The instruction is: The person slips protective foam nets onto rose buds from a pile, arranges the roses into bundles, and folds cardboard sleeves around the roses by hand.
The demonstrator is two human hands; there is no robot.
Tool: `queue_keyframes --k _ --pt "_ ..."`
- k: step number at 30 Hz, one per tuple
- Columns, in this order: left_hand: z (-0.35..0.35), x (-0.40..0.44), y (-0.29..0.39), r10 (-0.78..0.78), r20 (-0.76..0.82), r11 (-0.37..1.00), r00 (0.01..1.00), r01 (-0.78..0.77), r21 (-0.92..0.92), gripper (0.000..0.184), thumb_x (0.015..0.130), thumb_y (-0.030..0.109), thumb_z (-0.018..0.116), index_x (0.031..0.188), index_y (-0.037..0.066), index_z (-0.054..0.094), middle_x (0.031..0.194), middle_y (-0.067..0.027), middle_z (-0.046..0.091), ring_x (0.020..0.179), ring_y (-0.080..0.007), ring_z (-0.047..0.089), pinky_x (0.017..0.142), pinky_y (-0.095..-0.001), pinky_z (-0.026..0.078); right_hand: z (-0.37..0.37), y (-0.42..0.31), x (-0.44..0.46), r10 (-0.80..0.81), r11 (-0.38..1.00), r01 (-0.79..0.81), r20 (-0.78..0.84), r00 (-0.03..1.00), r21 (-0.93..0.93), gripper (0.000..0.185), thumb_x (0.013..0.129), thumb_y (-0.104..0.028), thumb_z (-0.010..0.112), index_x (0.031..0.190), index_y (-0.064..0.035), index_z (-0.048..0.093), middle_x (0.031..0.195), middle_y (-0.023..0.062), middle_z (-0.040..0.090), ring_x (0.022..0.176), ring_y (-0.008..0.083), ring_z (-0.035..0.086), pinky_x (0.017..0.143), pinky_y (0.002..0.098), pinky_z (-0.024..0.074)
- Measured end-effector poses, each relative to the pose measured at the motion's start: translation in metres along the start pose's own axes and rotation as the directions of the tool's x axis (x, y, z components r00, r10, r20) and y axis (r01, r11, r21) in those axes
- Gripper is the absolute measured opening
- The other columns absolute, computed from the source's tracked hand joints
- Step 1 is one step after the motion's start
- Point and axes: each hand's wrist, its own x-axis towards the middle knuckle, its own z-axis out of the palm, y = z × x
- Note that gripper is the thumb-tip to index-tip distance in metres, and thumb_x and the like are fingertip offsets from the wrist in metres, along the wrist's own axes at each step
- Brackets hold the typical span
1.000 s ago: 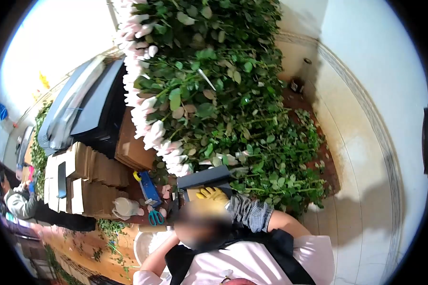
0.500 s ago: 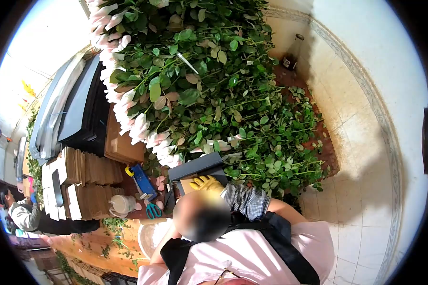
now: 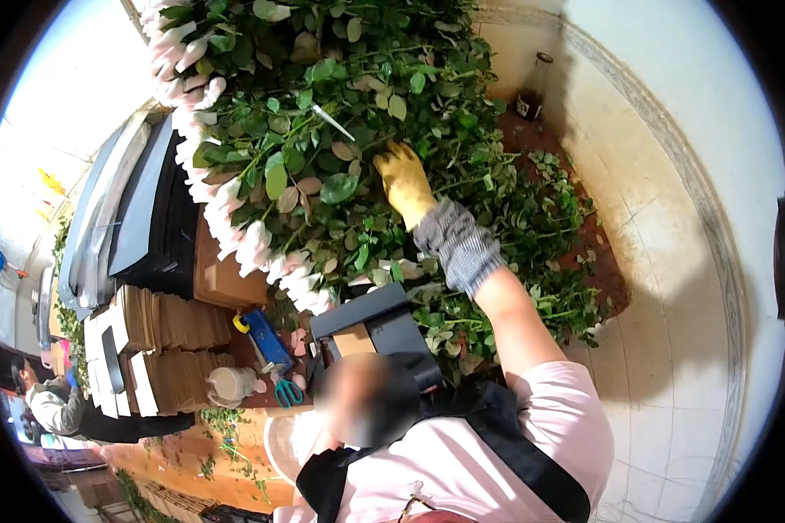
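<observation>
My right hand (image 3: 401, 179), in a yellow glove with a grey knitted cuff, reaches onto the large pile of green leafy stems (image 3: 349, 218). Its fingers are slightly apart, with the tips partly hidden among leaves; nothing held is visible. Pale pink wrapped flower heads (image 3: 253, 248) line the pile's left side. A thin white strip (image 3: 333, 122) lies on the leaves up and left of the hand. Below the pile is a dark grey folded board (image 3: 362, 312) with a brown cardboard piece (image 3: 353, 340). My left hand is hidden behind a blurred area.
Brown cardboard stacks (image 3: 174, 318), a blue tape dispenser (image 3: 270, 340), teal scissors (image 3: 288, 392) and a white jug (image 3: 228, 385) are left. Dark sheets (image 3: 148, 209) stand behind. A bottle (image 3: 529, 98) stands near the tiled wall. Another person (image 3: 57, 405) is far left.
My right hand has left the cardboard piece and dark board and moved up onto the leafy stems, with the arm stretched out. The view has shifted somewhat.
</observation>
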Motion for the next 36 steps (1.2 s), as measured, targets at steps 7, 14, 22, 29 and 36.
queue_keyframes --k 7,14,22,29,36 --pt "0.038 0.012 -0.019 0.087 -0.222 0.996 0.971 -0.086 0.013 0.039 0.098 0.044 0.047 0.098 0.01 0.068 0.07 -0.0166 0.069 0.064 -0.0378 0.068 0.057 -0.047 0.054 -0.056 -0.014 -0.04 0.19 0.98 -0.2 0.402 0.896 -0.017 0.021 0.075 -0.004 0.067 0.095 -0.0112 0.066 0.091 0.0078 0.069 0.09 0.0232 0.066 0.096 0.0378 0.0462" --pt "0.025 0.002 -0.022 0.534 -0.139 0.843 0.834 -0.51 0.172 0.019 0.093 0.026 0.061 0.09 0.009 0.068 0.078 -0.0105 0.071 0.072 -0.028 0.069 0.069 -0.039 0.057 -0.119 0.058 -0.056 0.301 0.953 -0.303 -0.102 0.948 -0.009 0.034 0.071 0.01 0.058 0.101 -0.0029 0.068 0.106 0.0155 0.067 0.093 0.0349 0.064 0.086 0.0417 0.0531" --pt "0.004 0.01 -0.038 0.163 -0.051 0.891 0.985 -0.169 -0.421 0.048 0.094 0.035 0.059 0.127 -0.001 0.057 0.119 -0.0289 0.055 0.108 -0.0463 0.058 0.093 -0.045 0.049 -0.215 0.031 -0.131 0.074 0.911 -0.159 0.228 0.971 0.381 0.04 0.07 0.008 0.068 0.106 -0.0084 0.071 0.1 0.0124 0.071 0.092 0.0271 0.068 0.087 0.0353 0.0567" --pt "0.003 0.028 -0.054 0.21 0.071 0.84 0.975 -0.143 -0.523 0.05 0.101 0.043 0.052 0.131 0.002 0.052 0.123 -0.0252 0.053 0.112 -0.0419 0.058 0.097 -0.0425 0.047 -0.244 0.023 -0.138 0.169 0.978 -0.167 0.007 0.986 -0.127 0.035 0.075 0.001 0.062 0.109 -0.0072 0.068 0.095 0.0107 0.069 0.093 0.0311 0.066 0.091 0.0427 0.0523" --pt "0.005 0.035 -0.058 0.186 0.123 0.848 0.975 -0.096 -0.521 0.044 0.099 0.036 0.059 0.129 0.004 0.053 0.119 -0.0226 0.054 0.104 -0.0349 0.061 0.091 -0.04 0.05 -0.228 0.039 -0.14 0.483 0.85 -0.51 0.19 0.855 0.132 0.055 0.08 -0.015 0.076 0.132 -0.0086 0.057 0.094 0.017 0.068 0.089 0.0352 0.064 0.081 0.0426 0.0541"
